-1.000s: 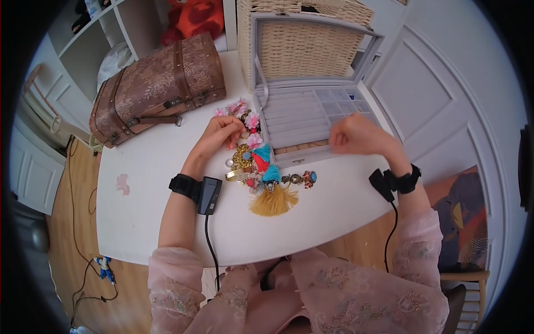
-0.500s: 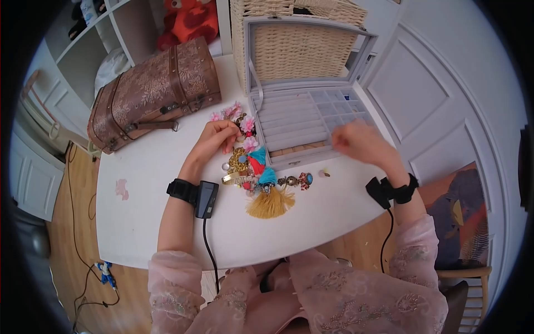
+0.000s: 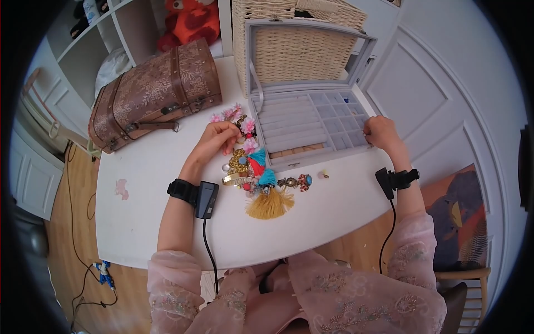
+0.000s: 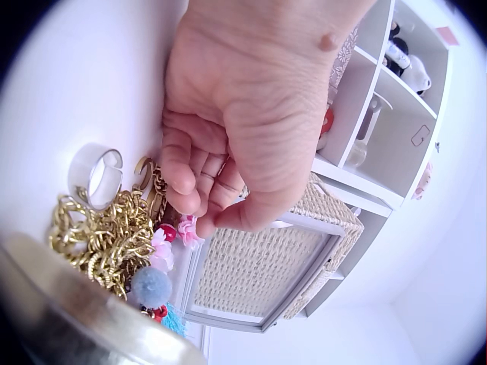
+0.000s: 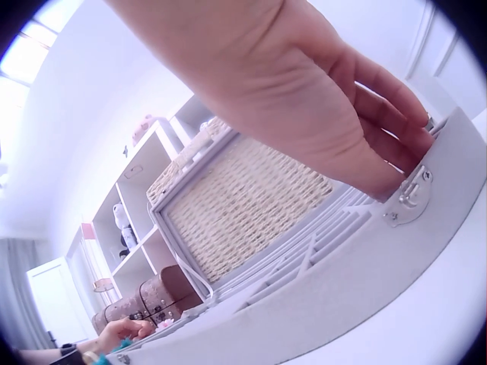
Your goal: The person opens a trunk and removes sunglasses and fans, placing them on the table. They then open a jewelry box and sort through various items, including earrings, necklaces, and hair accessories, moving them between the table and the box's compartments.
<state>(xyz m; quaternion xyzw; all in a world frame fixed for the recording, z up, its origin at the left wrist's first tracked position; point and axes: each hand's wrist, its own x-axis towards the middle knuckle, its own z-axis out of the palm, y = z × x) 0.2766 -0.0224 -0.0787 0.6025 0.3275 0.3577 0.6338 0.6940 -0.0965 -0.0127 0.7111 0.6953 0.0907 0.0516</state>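
My left hand (image 3: pixel 214 139) rests at the pile of jewelry, its fingers loosely curled beside pink flower ornaments (image 4: pixel 161 251). Gold chain (image 4: pixel 106 236), a silver ring (image 4: pixel 95 179) and a blue pompom (image 4: pixel 151 287) lie just below it. At the right front corner of the open grey jewelry box (image 3: pixel 295 161), my right hand (image 3: pixel 382 133) reaches over the rim with curled fingers. A small shiny piece (image 5: pixel 430 122) shows at its fingertips, mostly hidden by them. On the table before the box lies a small earring-like piece (image 3: pixel 324 175).
Tassels, among them a mustard one (image 3: pixel 271 205), and a beaded bracelet lie at the front of the pile. A brown patterned case (image 3: pixel 156 94) stands at the left. Behind the box's raised lid is a wicker basket (image 3: pixel 267 8). The table edge (image 3: pixel 267 260) is close to my body.
My right hand has moved right, from over the compartments to the box's right front corner. The small earring-like piece has appeared on the table. My left hand has stayed by the flowers.
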